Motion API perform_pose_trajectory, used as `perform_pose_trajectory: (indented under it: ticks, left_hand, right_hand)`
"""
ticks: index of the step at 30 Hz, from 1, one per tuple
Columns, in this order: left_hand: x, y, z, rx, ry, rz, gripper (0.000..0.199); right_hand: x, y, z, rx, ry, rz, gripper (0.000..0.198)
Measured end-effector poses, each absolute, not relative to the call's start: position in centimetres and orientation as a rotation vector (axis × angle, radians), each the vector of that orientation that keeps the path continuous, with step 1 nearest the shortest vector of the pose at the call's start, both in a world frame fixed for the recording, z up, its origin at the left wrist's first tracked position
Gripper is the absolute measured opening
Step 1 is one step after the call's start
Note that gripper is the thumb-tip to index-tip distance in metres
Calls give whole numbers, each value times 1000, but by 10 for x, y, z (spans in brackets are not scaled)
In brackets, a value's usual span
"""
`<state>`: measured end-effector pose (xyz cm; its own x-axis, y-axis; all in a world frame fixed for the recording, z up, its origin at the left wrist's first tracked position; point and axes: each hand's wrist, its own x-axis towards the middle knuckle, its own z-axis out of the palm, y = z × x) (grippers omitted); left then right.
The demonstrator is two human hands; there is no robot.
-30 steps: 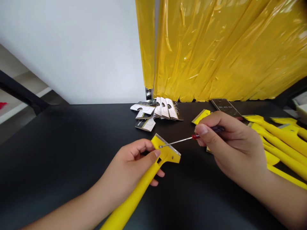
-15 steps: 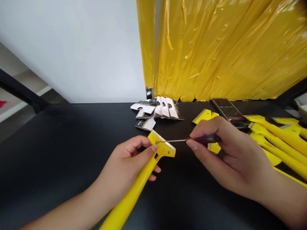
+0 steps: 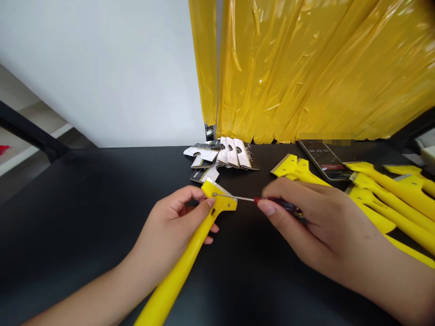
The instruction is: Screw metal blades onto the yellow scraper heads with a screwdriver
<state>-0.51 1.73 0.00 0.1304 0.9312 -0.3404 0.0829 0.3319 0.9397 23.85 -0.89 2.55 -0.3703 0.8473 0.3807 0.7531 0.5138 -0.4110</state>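
My left hand (image 3: pixel 181 217) is closed around the neck of a yellow scraper (image 3: pixel 180 271), thumb on top near its head. The scraper's long handle runs down toward the bottom edge, and a metal blade edge shows along its wide head. Between the fingers of my right hand (image 3: pixel 316 222) is a small screwdriver (image 3: pixel 277 204) with a dark handle, a red collar and a thin shaft. Its tip meets a screw (image 3: pixel 214 194) at the left side of the scraper head. A second screw (image 3: pixel 229 205) sits at the head's other side.
Several yellow scrapers (image 3: pixel 390 194) lie on the black table (image 3: pixel 84 203) at the right. Behind them rests a phone (image 3: pixel 324 158) with a timer on its screen. Printed cardboard sleeves (image 3: pixel 227 154) are piled at the back, before yellow plastic sheeting (image 3: pixel 288 68) and a white panel (image 3: pixel 118 68).
Both hands, with the scraper and screwdriver, have shifted slightly left and up. My right hand has turned, and the screwdriver's handle end now tilts lower. The tip stays at the same screw.
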Motion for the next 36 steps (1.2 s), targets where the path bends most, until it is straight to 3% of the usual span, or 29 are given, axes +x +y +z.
perform_pose_trajectory:
  ticks: [17,36]
  left_hand:
    - [-8,19,-3,1149,1283,834,26]
    - [-13,22,-6,1171,1276,882,31]
  right_hand:
    - [232,-12,22,-1395,-2245,66,8]
    - [236,-8,16,-1494,-2172,418,13]
